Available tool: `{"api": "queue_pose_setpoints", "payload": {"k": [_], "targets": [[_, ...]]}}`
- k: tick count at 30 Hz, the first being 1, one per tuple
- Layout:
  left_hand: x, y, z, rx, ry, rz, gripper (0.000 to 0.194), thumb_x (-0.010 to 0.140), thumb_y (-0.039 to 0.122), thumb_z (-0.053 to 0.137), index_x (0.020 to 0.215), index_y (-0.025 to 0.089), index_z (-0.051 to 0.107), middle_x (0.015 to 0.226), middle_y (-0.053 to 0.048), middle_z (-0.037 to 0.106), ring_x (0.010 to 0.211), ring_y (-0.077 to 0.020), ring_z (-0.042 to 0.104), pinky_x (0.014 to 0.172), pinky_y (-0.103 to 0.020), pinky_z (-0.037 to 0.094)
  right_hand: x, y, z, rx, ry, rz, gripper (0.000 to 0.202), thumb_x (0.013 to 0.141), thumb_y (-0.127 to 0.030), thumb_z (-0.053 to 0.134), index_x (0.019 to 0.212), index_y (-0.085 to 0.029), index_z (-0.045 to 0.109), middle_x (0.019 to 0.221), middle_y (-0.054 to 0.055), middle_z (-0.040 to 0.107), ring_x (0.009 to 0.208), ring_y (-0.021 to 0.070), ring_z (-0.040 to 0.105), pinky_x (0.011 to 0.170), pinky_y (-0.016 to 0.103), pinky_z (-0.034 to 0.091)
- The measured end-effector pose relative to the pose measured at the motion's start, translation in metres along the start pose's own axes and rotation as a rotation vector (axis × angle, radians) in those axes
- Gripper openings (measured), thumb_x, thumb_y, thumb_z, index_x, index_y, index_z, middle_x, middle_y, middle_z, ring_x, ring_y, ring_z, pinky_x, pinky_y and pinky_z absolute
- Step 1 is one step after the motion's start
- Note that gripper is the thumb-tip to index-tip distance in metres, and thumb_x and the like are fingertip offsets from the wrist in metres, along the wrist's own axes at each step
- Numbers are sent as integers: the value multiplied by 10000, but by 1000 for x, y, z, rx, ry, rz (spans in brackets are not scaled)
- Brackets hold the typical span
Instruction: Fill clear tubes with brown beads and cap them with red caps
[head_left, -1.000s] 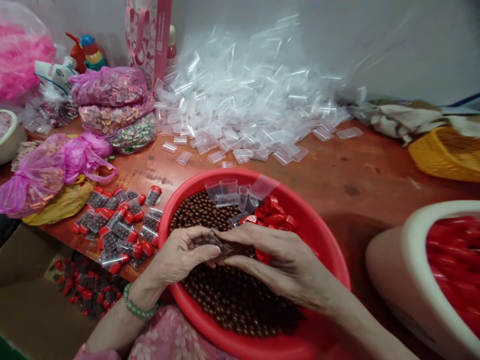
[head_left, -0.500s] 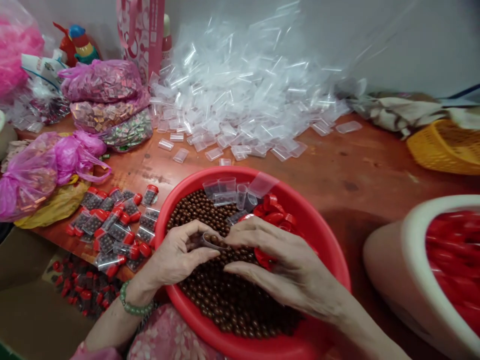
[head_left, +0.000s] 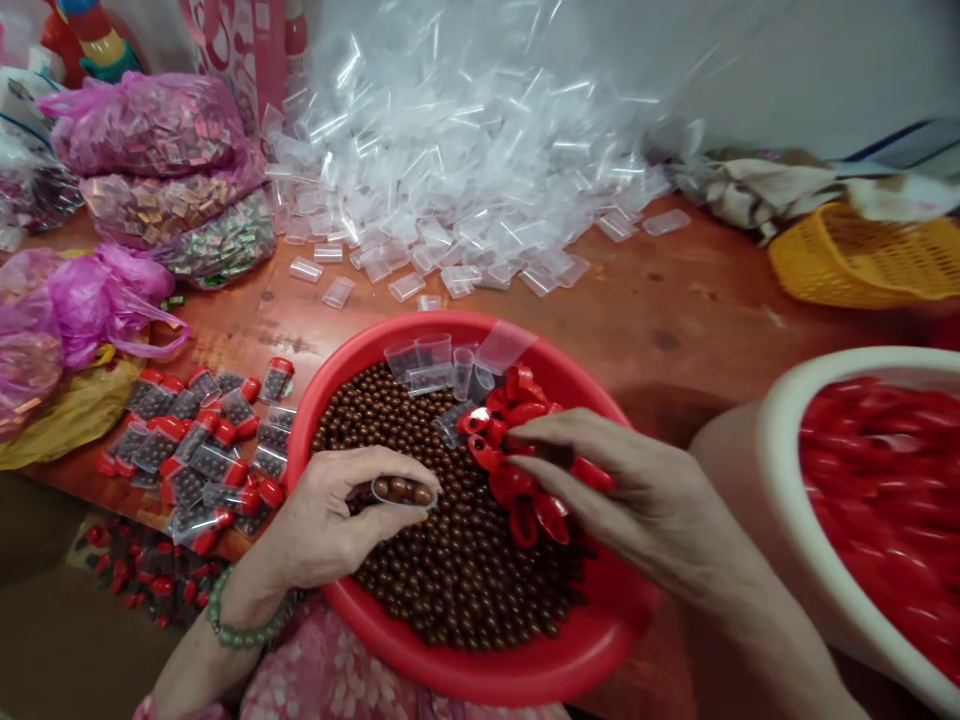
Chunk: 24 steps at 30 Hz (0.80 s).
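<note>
My left hand grips a clear plastic container filled with brown balls, its open mouth facing up, over the left part of the red basin. My right hand has thumb and fingers apart, with fingertips at the pile of red caps on the basin's right side; nothing is gripped. Brown balls fill much of the basin. Several clear containers lie at its back edge, on the balls.
Capped, filled containers lie left of the basin. Loose clear containers are heaped behind it. Pink bags stand at back left. At right are a white tub of red caps and a yellow basket.
My right hand has moved away from the container to the red caps on the right. My left hand still holds the container, now slightly lower and to the left. The view has shifted.
</note>
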<state>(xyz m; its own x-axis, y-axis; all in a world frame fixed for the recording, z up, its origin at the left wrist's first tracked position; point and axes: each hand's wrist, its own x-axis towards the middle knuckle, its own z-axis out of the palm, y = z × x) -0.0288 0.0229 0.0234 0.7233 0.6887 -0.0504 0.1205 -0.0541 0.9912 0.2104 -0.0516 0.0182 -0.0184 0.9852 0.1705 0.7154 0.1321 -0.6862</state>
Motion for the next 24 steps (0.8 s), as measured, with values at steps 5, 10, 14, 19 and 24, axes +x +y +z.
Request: {"api": "queue_pose_setpoints", "payload": {"k": [5,10,14,19,24], "targets": [[2,-5,3,32,-21,-6,166,839,147,634,990,155,704,994,-51,735,927,-151,670,860,-239,496,0,2,25,-613,-185,-5,176,894,-336,550,838,-174,594,784,100,648,769,268,591,696,381,473],[5,-4,6,-2,-13,-55,154,806,129,661,948,150,714,944,-36,739,864,-138,667,818,-224,494,3,4,41,-796,-166,24,152,872,-237,531,738,-179,572,637,83,592,636,254,555,603,354,423],[7,-4,6,-27,26,-68,119,797,131,671,909,139,710,911,-32,728,828,-121,644,795,-211,478,-3,0,32,-534,-46,27,164,886,-308,547,844,-167,620,729,86,649,662,244,591,605,363,469],[6,-4,8,-145,8,-97,119,807,154,662,921,145,695,914,-27,692,828,-113,610,775,-207,453,-5,-24,21,194,199,89,160,851,-293,658,1008,-271,680,910,-3,745,804,176,698,727,297,571],[0,-4,14,-300,-17,-173,115,801,174,659,908,133,671,835,-7,635,752,-97,548,713,-208,418,2,-49,26,383,276,12,286,820,-122,671,1006,-335,716,910,-33,751,807,150,709,733,263,599]]}}
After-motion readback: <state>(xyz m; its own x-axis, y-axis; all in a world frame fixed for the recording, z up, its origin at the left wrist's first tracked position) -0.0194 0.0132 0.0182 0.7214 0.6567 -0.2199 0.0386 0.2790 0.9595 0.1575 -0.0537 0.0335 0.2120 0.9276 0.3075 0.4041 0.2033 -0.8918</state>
